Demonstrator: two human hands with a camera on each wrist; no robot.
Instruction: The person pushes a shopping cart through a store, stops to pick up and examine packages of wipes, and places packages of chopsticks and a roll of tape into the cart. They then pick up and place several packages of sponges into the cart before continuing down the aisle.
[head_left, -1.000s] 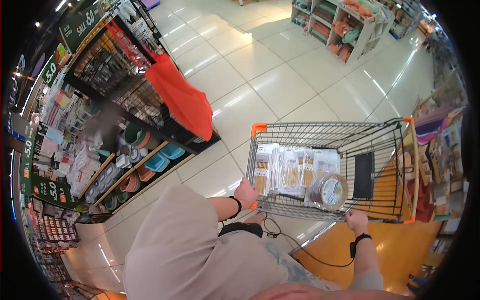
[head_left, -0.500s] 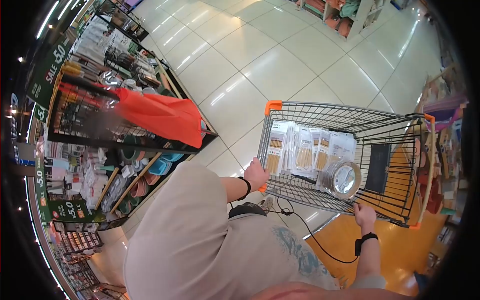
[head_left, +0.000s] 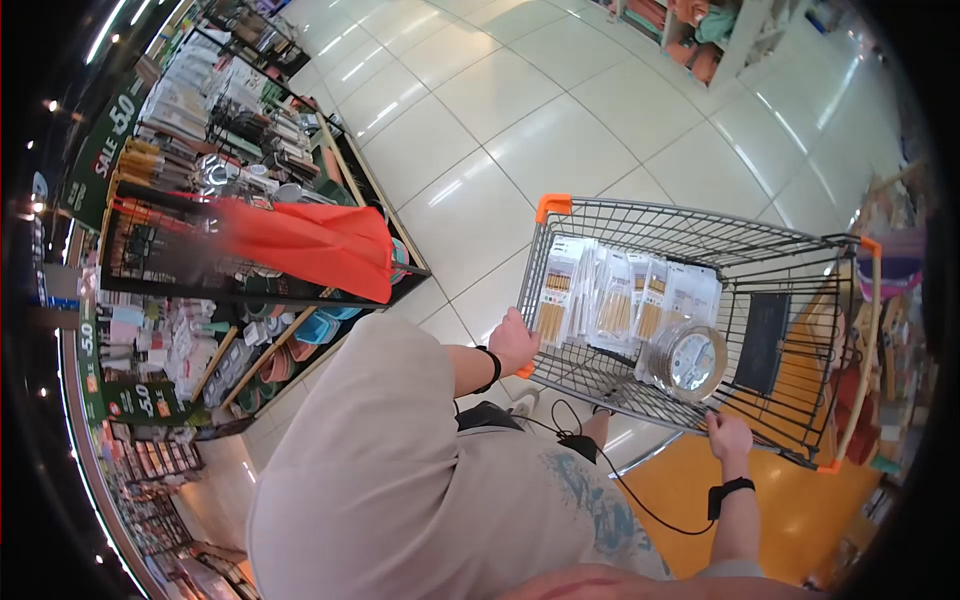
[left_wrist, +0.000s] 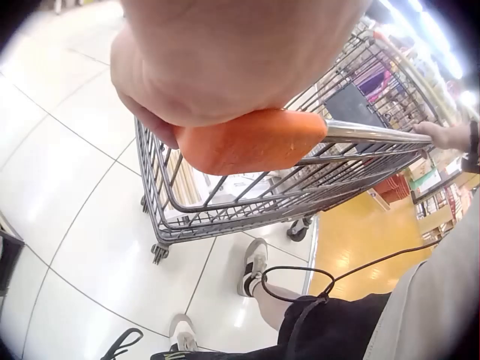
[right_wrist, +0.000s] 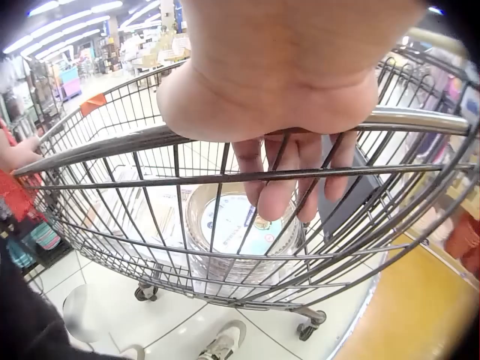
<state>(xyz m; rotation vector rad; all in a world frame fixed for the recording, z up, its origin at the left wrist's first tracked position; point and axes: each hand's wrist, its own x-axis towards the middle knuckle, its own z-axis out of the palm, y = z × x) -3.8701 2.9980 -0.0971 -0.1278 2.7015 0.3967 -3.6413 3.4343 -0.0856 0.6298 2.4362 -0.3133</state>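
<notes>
A grey wire shopping cart (head_left: 556, 207) with orange corner caps stands in front of me. My left hand (head_left: 512, 342) grips its near left corner, and the left wrist view shows it over the orange cap (left_wrist: 251, 144). Farther right, my right hand (head_left: 730, 436) holds the side rail, its fingers (right_wrist: 274, 201) hooked over into the basket. Flat white packs of thin wooden sticks (head_left: 614, 306) lie inside the cart. Against them sits a clear-wrapped stack of round containers (head_left: 694, 364) with a printed label on top, below my right fingers.
A display rack (head_left: 345, 165) of kitchenware stands at the left, with a red cloth bag (head_left: 330, 245) hanging on it. Pale floor tiles (head_left: 480, 190) meet an orange floor area (head_left: 690, 490) at the right. White shelves (head_left: 740, 50) stand ahead; more goods line the right side.
The head view has turned. The cart now sits farther right and higher in it, while the rack and red bag have shifted left. Both hands have stayed on the cart.
</notes>
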